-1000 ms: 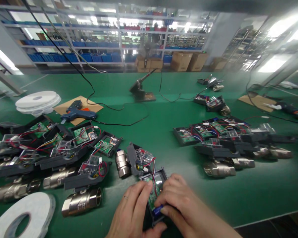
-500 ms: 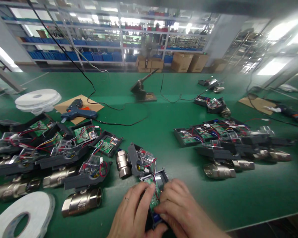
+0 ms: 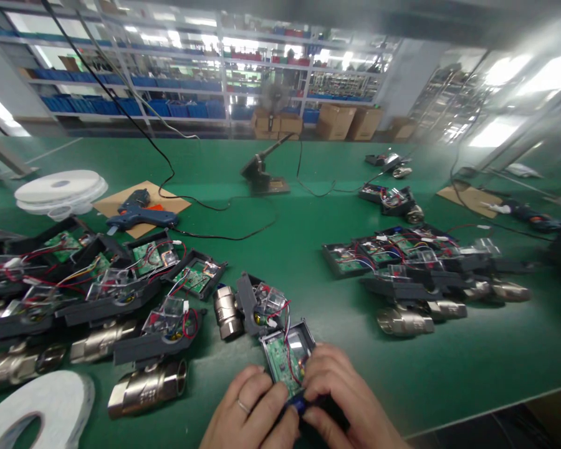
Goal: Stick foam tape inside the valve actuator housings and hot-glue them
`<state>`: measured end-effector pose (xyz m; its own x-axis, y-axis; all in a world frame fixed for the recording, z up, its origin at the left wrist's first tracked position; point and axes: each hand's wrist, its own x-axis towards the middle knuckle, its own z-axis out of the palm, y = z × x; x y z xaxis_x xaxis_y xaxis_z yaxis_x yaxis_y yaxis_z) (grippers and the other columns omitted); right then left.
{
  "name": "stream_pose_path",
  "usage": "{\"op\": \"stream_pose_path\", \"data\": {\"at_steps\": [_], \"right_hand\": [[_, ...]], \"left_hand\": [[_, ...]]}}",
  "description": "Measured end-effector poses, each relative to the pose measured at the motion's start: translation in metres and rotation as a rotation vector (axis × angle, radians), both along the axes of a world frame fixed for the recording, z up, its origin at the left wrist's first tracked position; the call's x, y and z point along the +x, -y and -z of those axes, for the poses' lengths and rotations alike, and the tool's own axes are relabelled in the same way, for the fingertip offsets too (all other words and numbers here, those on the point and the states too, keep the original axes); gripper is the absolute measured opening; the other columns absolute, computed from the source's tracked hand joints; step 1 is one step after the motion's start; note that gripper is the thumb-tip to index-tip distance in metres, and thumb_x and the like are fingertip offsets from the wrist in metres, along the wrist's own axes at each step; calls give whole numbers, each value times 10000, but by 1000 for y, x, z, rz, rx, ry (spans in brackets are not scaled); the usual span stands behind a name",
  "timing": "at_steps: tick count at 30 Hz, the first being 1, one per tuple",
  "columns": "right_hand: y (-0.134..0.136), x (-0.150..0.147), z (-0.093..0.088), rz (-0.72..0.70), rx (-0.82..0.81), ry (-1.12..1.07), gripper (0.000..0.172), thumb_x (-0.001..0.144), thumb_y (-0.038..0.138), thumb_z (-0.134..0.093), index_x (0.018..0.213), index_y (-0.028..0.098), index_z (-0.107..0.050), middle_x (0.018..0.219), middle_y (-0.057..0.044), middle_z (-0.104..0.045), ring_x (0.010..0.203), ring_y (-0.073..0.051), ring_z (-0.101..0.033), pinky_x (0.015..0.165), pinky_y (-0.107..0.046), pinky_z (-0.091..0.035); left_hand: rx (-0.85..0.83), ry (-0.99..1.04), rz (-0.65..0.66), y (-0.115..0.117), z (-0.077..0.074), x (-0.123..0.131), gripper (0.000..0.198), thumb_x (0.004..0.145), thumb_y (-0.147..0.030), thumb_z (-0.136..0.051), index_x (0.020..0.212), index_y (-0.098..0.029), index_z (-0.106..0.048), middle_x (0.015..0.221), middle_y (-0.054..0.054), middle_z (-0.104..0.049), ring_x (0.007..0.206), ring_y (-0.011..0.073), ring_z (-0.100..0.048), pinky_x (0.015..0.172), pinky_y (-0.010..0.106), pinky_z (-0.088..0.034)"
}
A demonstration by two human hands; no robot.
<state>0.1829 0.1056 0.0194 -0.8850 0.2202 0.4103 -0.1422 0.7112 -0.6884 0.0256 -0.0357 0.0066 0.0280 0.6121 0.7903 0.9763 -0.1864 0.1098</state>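
Observation:
My left hand (image 3: 250, 415) and my right hand (image 3: 343, 402) are closed together at the near table edge around the lower end of a dark open housing (image 3: 287, 355) with a green circuit board inside. A small blue part (image 3: 299, 405) shows between my fingertips. Red and white wires run from the board up to a clear-lidded actuator on a metal valve (image 3: 227, 315) just beyond my hands. A ring is on my left hand.
Green table (image 3: 308, 249). Several valve assemblies with open housings lie at left (image 3: 121, 293) and at right (image 3: 416, 274). White tape rolls sit near left (image 3: 37, 405) and far left (image 3: 58, 187). A blue glue gun (image 3: 138, 215) rests on cardboard; a soldering stand (image 3: 262, 174) stands mid-table.
My hands have slid down toward the housing's near end, uncovering more of the green board. The view has shifted slightly.

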Motion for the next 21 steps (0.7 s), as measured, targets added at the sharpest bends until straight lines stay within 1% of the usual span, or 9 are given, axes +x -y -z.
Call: {"op": "stream_pose_path", "data": {"at_steps": [2, 3, 6, 7, 11, 15, 19, 21], "right_hand": [[-1, 3, 1, 25, 46, -29, 115, 1014, 321, -540, 1045, 212, -519, 959, -43, -610, 955, -198, -579, 938, -360, -488], [-1, 4, 1, 40, 83, -36, 116, 1006, 314, -558, 1046, 208, -533, 976, -52, -610, 986, -204, -580, 935, -348, -498], [-3, 8, 3, 54, 169, -45, 40, 994, 228, -567, 1014, 193, -561, 981, -63, -608, 1024, -206, -582, 931, -325, -517], [-3, 8, 3, 50, 177, -46, 31, 996, 217, -562, 1006, 188, -562, 978, -65, -607, 1024, -205, -583, 933, -326, -520], [-5, 7, 5, 21, 177, -33, 86, 1027, 250, -517, 1013, 177, -560, 978, -74, -618, 1024, -209, -583, 949, -358, -526], [-5, 5, 5, -1, 179, -32, 96, 1033, 240, -494, 1011, 173, -559, 945, -63, -625, 989, -199, -585, 955, -366, -531], [-4, 4, 4, 26, 201, -67, 122, 1034, 245, -482, 981, 183, -573, 910, -59, -621, 958, -200, -606, 908, -350, -560], [-3, 6, 5, 57, 235, -72, 116, 1023, 241, -500, 974, 189, -591, 945, -71, -633, 1002, -213, -617, 907, -347, -572]], "left_hand": [[-6, -13, 12, -2, 0, 0, 199, 988, -145, -496, 872, -197, -650, 859, -24, -692, 780, 133, -627, 861, 312, -544], [-9, -17, 19, -3, 0, -1, 210, 997, -151, -482, 868, -193, -643, 847, -24, -690, 765, 129, -629, 848, 305, -549], [5, -16, 35, -6, 1, -1, 238, 1012, -152, -449, 849, -178, -620, 815, -19, -678, 725, 119, -629, 808, 283, -556], [10, -15, 36, -6, 1, -1, 239, 1012, -145, -446, 847, -174, -617, 812, -18, -677, 719, 117, -629, 799, 277, -556], [20, -9, 47, -8, 5, 1, 238, 1011, -143, -450, 855, -170, -628, 822, -12, -675, 730, 121, -627, 802, 279, -548], [11, -24, 44, -8, 9, 1, 282, 1022, -150, -420, 843, -174, -636, 831, -16, -675, 731, 116, -622, 789, 272, -540], [-18, -39, 45, -8, 12, -1, 333, 1027, -156, -385, 829, -192, -650, 822, -29, -681, 731, 116, -629, 784, 261, -546], [-34, -49, 53, -5, 14, -2, 355, 1025, -161, -369, 820, -197, -657, 819, -17, -680, 725, 118, -629, 755, 252, -555]]}}
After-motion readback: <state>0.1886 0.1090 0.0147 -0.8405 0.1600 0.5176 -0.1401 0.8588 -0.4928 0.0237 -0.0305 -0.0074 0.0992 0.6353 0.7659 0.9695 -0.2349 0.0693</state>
